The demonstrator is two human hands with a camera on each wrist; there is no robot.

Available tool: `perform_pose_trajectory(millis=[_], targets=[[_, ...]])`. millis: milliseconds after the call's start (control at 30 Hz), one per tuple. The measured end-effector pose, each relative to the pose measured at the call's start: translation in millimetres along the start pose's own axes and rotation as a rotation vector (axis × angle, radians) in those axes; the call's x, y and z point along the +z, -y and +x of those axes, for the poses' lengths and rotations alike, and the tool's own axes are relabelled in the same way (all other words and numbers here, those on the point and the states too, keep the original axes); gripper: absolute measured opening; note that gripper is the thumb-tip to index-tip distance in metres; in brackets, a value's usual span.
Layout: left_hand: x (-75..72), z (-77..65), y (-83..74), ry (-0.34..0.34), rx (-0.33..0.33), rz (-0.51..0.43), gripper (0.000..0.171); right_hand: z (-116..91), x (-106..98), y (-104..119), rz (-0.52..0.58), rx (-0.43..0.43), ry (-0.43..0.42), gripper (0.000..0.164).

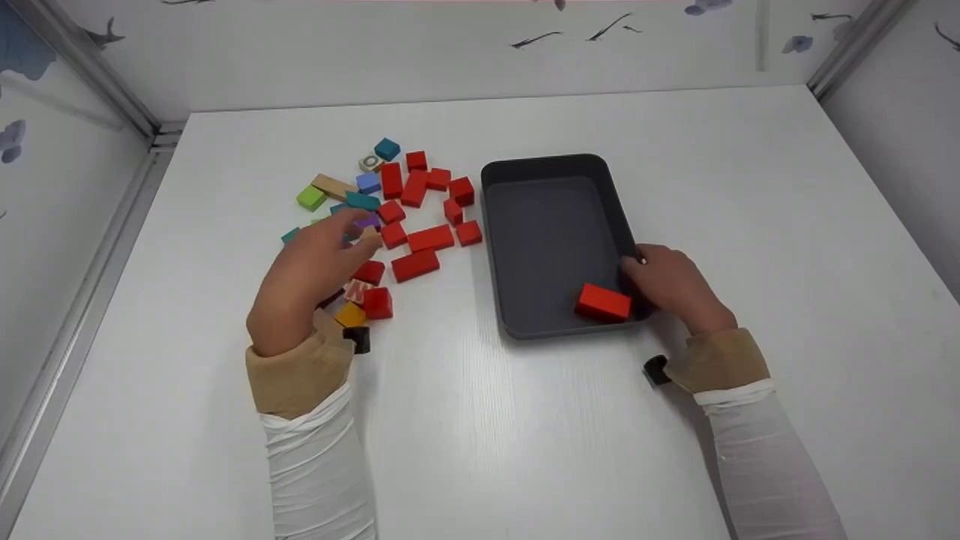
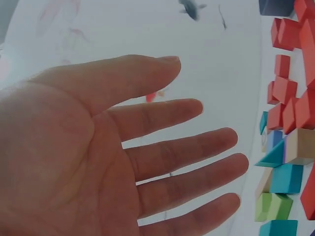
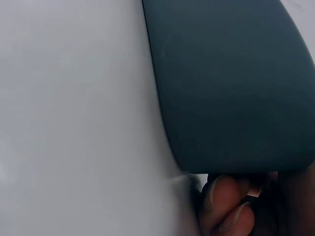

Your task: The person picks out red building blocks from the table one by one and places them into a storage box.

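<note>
My left hand [image 1: 311, 274] hovers over the left side of a pile of wooden blocks. In the left wrist view its fingers [image 2: 187, 142] are stretched out and spread, with nothing in the palm. Several red blocks [image 1: 431, 238] lie just right of that hand. At the right side of a dark grey tray [image 1: 555, 240], my right hand [image 1: 675, 285] grips the wall near the front corner, thumb over the rim. One red rectangular block [image 1: 604, 302] lies inside the tray by that corner. Fingertips [image 3: 224, 196] show curled beside the tray in the right wrist view.
Green [image 1: 311, 198], teal, blue and plain wood blocks lie mixed at the pile's left and back. A yellow block [image 1: 350, 314] sits near my left cuff. White panels [image 1: 450, 52] with printed motifs stand behind and beside the white table [image 1: 480, 435].
</note>
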State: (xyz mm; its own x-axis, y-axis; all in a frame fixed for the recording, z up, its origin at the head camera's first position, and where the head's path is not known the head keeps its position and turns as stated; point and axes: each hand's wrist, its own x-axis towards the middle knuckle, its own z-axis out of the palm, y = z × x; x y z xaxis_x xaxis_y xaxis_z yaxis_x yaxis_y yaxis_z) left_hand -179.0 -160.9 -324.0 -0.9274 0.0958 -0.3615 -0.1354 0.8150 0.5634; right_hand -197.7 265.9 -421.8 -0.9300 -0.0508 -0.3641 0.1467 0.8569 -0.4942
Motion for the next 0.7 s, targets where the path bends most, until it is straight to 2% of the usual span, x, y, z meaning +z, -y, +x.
perform_pose_trajectory(millis=[200,533,700], targets=[[5.0,8.5,4.1,0.007,-0.045,-0.022,0.069,1.0,0.1,-1.3,-0.006,0.002,0.006,0.052],[12.3,19.9,10.4,-0.082,-0.182,0.024,0.062,1.3,-0.9,-1.8,-0.01,-0.012,0.004,0.048],[17.2,26.9,16.7,-0.06,-0.226,-0.002,0.062,0.8,-0.9,-1.6,-0.007,-0.007,0.008,0.051]])
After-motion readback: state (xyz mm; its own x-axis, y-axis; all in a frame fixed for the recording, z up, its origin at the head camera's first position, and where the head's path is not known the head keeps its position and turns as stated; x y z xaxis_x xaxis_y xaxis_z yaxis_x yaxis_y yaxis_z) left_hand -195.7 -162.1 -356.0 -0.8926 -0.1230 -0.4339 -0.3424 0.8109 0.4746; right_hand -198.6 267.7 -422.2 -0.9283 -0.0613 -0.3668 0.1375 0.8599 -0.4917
